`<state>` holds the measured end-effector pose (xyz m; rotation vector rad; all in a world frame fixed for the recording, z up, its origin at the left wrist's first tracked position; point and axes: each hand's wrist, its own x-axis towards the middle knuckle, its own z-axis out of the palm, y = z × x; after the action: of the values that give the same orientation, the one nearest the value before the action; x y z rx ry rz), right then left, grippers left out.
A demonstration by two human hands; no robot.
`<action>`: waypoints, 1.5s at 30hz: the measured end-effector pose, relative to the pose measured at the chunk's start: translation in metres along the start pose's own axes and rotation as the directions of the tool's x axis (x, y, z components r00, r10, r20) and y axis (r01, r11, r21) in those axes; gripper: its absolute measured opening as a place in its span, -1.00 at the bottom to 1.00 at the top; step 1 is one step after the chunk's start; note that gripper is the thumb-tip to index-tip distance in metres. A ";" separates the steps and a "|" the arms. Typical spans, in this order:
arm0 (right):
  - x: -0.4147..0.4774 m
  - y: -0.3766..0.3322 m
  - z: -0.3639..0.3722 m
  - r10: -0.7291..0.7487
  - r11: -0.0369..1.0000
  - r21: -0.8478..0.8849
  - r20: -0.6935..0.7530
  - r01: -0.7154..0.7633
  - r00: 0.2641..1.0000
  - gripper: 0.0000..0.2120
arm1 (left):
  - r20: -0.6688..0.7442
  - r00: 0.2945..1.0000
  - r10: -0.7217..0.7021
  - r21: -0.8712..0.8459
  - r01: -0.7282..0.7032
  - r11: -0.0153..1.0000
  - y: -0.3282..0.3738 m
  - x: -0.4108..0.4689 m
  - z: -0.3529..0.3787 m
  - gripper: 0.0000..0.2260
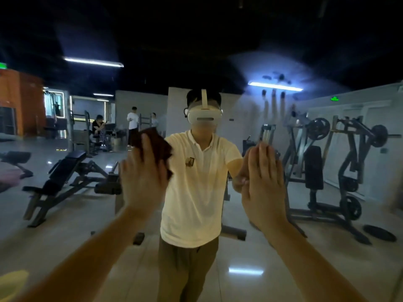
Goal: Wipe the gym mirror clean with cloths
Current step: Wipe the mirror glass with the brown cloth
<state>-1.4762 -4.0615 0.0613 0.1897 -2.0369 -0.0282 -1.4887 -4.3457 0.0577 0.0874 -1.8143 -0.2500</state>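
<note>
Head view: the gym mirror (pixel 72 214) fills the frame, its glass smooth and glossy, and at its centre is the reflection of the person in a soft pale-yellow polo shirt (pixel 196 192) and a white, rounded plastic headset (pixel 204 117).

Just left of that shirt, the left hand (pixel 144 177) lies flat on the glass with its fingers straight and close together. It presses a dark reddish-brown cloth (pixel 157 142) against the mirror. The cloth is crumpled and matte, and its edges stick out above and to the right of the fingertips.

Just right of the shirt, the right hand (pixel 263 184) is also spread flat against the glass, fingers straight and upright. Whether a cloth sits under this palm cannot be told.

Further left of the shirt, the reflection shows a padded black incline bench (pixel 65 171) on an angular metal frame. Further right stands a grey steel plate-loaded machine (pixel 340 162) with round black discs, and 1 flat disc (pixel 379 233) lies on the shiny tiled floor. Above the shirt, 2 long tube lights (pixel 93 62) glow on a dark ceiling.
</note>
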 end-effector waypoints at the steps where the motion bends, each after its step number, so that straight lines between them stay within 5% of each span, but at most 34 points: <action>1: -0.001 -0.004 0.002 0.016 1.000 0.014 -0.002 -0.016 1.000 -0.27 | 0.018 0.999 0.044 -0.024 -0.044 0.999 0.019 -0.011 0.008 -0.43; 5: -0.003 -0.002 0.006 -0.006 0.995 0.104 0.002 0.006 1.000 -0.25 | 0.037 0.935 0.354 -0.150 -0.345 0.926 0.101 -0.066 0.029 -0.29; 9: -0.025 0.003 0.003 -0.032 0.991 0.131 -0.002 0.032 0.999 -0.35 | 0.105 0.764 0.637 -0.207 -0.610 0.765 0.115 -0.095 0.039 -0.16; 12: -0.061 0.002 0.007 0.043 0.986 0.162 0.008 -0.044 0.999 -0.33 | 0.052 0.833 0.551 -0.126 -0.542 0.831 0.053 -0.084 0.030 -0.13; 16: -0.105 0.003 0.025 0.199 0.971 0.131 0.033 -0.202 0.979 -0.29 | 0.010 0.973 0.230 -0.035 -0.230 0.973 -0.069 -0.090 0.025 -0.39; 19: -0.123 0.001 0.034 0.200 0.970 0.124 0.081 -0.209 0.976 -0.20 | 0.040 0.994 0.103 -0.063 -0.100 0.993 -0.076 -0.129 0.031 -0.44; 25: -0.130 0.015 0.031 0.073 0.967 0.236 0.117 -0.099 0.991 -0.19 | 0.148 0.930 0.337 -0.148 -0.316 0.937 0.032 -0.215 0.056 -0.32; 28: -0.134 0.035 0.025 -0.042 0.962 0.274 0.129 0.005 0.991 -0.23 | 0.250 0.792 0.557 -0.214 -0.515 0.830 0.107 -0.252 0.069 -0.11; 31: -0.137 0.068 0.017 -0.164 0.959 0.252 0.113 0.132 0.980 -0.28 | 0.272 0.709 0.650 -0.256 -0.598 0.759 0.154 -0.271 0.073 -0.23; 33: -0.136 0.102 0.010 -0.096 0.976 0.205 0.108 0.072 0.990 -0.27 | 0.229 0.697 0.679 -0.244 -0.634 0.733 0.152 -0.266 0.076 -0.24; 35: -0.129 0.141 0.002 0.058 0.989 0.133 0.077 -0.068 0.995 -0.31 | 0.098 0.809 0.580 -0.180 -0.558 0.810 0.130 -0.246 0.068 -0.34; 38: -0.115 0.186 -0.002 0.221 0.969 0.109 0.010 -0.221 0.975 -0.33 | 0.125 0.965 0.232 -0.069 -0.225 0.972 0.088 -0.195 0.050 -0.39; 42: -0.114 0.201 0.005 0.165 0.982 0.073 0.105 -0.173 0.981 -0.15 | 0.099 0.969 -0.228 0.001 0.229 0.973 0.131 -0.177 0.053 -0.39; 45: -0.116 0.209 0.000 0.097 0.992 0.060 0.156 -0.108 0.983 -0.07 | 0.140 0.981 -0.137 -0.032 0.143 0.989 0.227 -0.217 0.068 -0.36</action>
<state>-1.4503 -3.8382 -0.0195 0.1280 -2.1997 0.0942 -1.4817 -4.0749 -0.1150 0.1727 -1.9410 -0.4022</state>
